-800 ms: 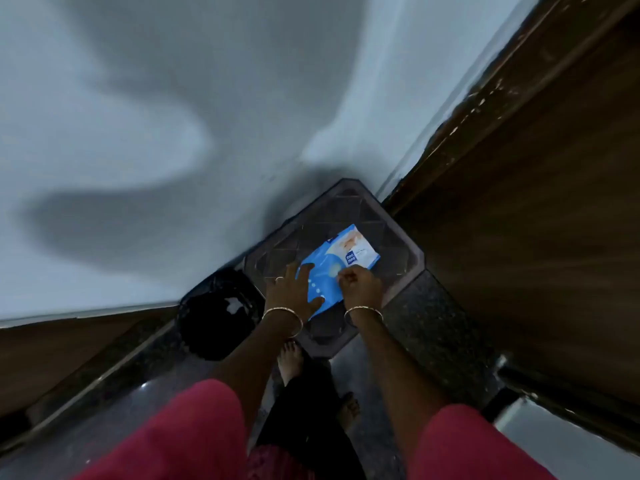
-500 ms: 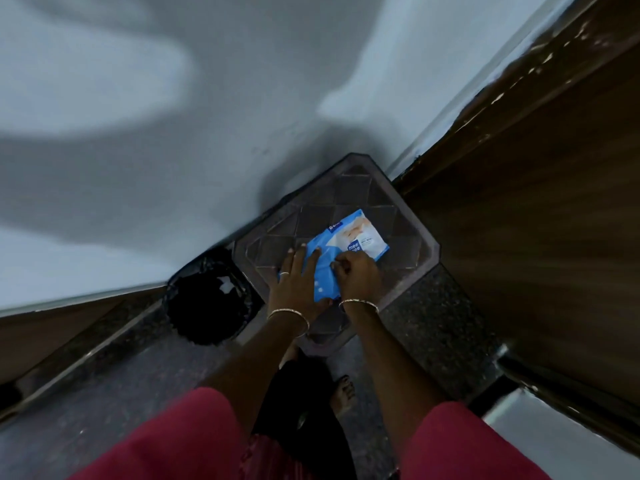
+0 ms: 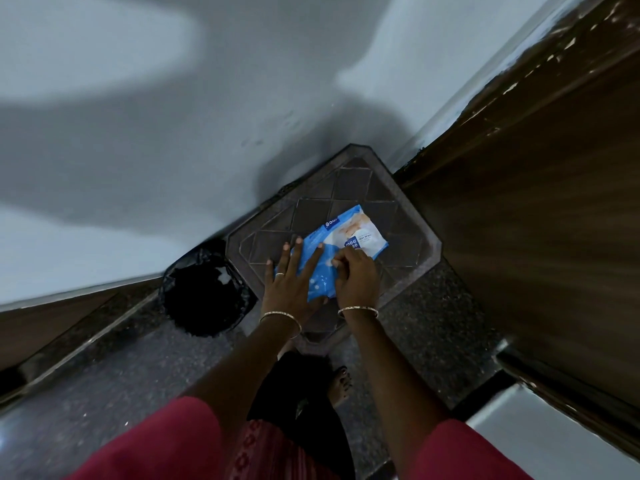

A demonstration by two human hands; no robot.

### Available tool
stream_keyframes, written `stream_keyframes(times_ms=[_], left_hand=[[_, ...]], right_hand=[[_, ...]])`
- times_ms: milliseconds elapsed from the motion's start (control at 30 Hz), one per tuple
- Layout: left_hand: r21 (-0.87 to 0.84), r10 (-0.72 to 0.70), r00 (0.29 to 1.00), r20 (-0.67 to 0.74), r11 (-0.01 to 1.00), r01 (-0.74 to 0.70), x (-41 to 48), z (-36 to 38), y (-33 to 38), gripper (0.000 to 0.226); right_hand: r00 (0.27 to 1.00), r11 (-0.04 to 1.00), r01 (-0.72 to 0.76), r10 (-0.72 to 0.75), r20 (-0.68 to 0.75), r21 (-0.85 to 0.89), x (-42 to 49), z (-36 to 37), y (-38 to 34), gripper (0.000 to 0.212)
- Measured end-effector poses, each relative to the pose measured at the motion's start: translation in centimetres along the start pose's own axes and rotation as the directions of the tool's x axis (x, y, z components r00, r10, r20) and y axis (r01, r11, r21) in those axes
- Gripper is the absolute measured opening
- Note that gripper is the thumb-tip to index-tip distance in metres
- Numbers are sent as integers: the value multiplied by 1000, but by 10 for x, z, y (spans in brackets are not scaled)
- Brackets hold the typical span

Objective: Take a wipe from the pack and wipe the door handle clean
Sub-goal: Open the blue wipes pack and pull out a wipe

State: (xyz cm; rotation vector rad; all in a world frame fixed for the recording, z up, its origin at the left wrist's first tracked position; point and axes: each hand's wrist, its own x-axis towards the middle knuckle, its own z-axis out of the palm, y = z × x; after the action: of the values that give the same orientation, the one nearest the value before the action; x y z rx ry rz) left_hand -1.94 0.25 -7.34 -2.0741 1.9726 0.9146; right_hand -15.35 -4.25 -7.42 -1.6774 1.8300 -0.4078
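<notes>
A blue and white pack of wet wipes lies flat on a dark brown plastic stool in the corner. My left hand rests flat on the near left part of the pack, fingers spread, holding it down. My right hand pinches at the middle of the pack with fingertips together; whether a wipe is between them I cannot tell. The brown wooden door stands to the right; its handle is not in view.
A black bin lined with a black bag stands on the floor left of the stool. A pale wall rises behind. The dark speckled floor spreads below, with my bare feet near the stool.
The view has tilted up slightly. My left hand has slid further onto the pack and spread its fingers. My right hand stays pinching at the pack's middle.
</notes>
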Motion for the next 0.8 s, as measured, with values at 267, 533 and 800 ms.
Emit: stream_keyframes(times_ms=[267, 533, 800], left_hand=[[-6, 39, 999, 15, 999, -39, 2, 4, -6, 91], [-3, 49, 998, 48, 999, -49, 2, 4, -8, 88], [15, 39, 994, 102, 999, -41, 3, -1, -8, 96]], right_hand=[[998, 994, 62, -63, -5, -91, -6, -11, -4, 18], [993, 990, 112, -115, -35, -90, -12, -27, -11, 31], [997, 994, 77, -77, -7, -83, -13, -27, -12, 38]])
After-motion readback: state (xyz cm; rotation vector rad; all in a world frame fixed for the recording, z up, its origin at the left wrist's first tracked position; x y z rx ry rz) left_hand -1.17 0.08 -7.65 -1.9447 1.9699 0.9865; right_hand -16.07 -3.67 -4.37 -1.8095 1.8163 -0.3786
